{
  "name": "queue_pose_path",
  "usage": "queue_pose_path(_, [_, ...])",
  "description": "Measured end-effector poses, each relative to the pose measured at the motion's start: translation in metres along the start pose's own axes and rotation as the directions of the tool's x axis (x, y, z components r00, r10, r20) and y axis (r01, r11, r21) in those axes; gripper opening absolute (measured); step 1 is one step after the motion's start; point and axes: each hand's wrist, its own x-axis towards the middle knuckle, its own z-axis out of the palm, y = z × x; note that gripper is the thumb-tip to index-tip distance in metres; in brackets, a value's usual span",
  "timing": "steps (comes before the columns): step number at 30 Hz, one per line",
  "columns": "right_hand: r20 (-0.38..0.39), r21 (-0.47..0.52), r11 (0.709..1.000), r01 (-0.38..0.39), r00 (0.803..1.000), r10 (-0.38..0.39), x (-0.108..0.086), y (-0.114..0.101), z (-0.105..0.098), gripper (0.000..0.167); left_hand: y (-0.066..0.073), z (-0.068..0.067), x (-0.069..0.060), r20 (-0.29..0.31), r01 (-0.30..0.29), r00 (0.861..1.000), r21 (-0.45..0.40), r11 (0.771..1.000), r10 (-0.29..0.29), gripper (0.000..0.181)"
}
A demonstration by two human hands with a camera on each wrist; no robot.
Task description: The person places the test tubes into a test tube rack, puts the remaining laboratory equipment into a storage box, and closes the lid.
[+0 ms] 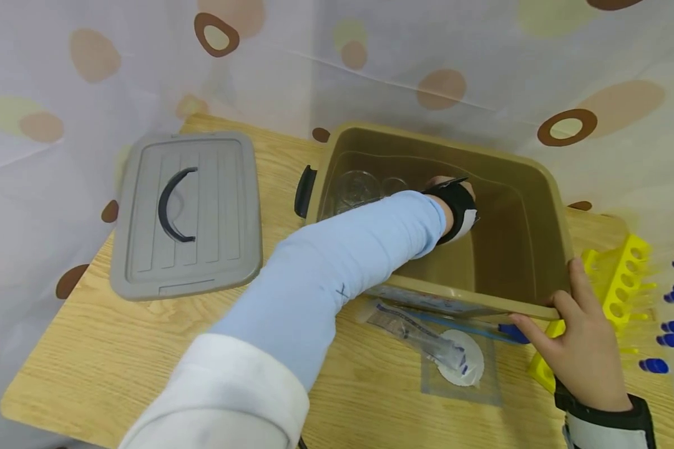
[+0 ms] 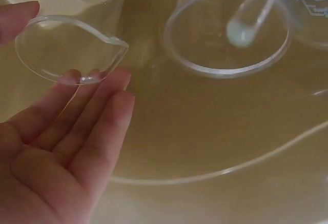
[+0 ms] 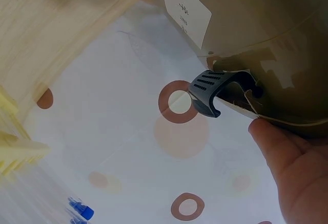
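Observation:
A tan storage bin [image 1: 517, 159] stands on the table with clear glassware [image 1: 355, 187] at its left end. Inside it, my left hand [image 2: 66, 137] holds a spouted clear beaker [image 2: 110, 40] by the rim, thumb on one side and fingers on the other. In the head view the wrist strap hides most of that hand. Beside the held beaker is a second beaker [image 2: 225, 72], a rod-like piece with a pale rounded end [image 2: 241, 33] showing at its mouth. My right hand [image 1: 586, 349] grips the bin's near right corner, thumb outside the rim.
Left of the bin lies a grey lid [image 1: 219, 212] with a dark handle [image 1: 165, 199]. In front are a bagged plastic item [image 1: 415, 333] and a white disc [image 1: 472, 355]. A yellow rack [image 1: 623, 287] with blue-capped tubes [image 1: 654, 366] stands at the right. Dark latch [image 3: 207, 88] juts from the bin.

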Motion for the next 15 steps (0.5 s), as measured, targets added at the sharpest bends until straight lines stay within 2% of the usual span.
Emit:
queue_pose_path(5, [-0.005, 0.008, 1.000, 0.003, 1.000, -0.003, -0.003, -0.002, -0.001, 0.048, 0.005, 0.011, 0.008, -0.002, 0.072, 0.997, 0.066, 0.995, -0.072, 0.041])
queue_pose_path(9, [-0.011, 0.005, 1.000, 0.015, 1.000, -0.015, -0.003, -0.004, -0.001, 0.046, 0.006, 0.021, 0.016, -0.002, 0.102, 0.995, 0.145, 0.984, -0.103, 0.044])
queue_pose_path(15, [-0.003, 0.030, 0.999, 0.014, 1.000, -0.014, -0.002, -0.009, 0.000, 0.046, 0.007, 0.038, 0.037, -0.015, 0.132, 0.991, 0.259, 0.957, -0.132, 0.042])
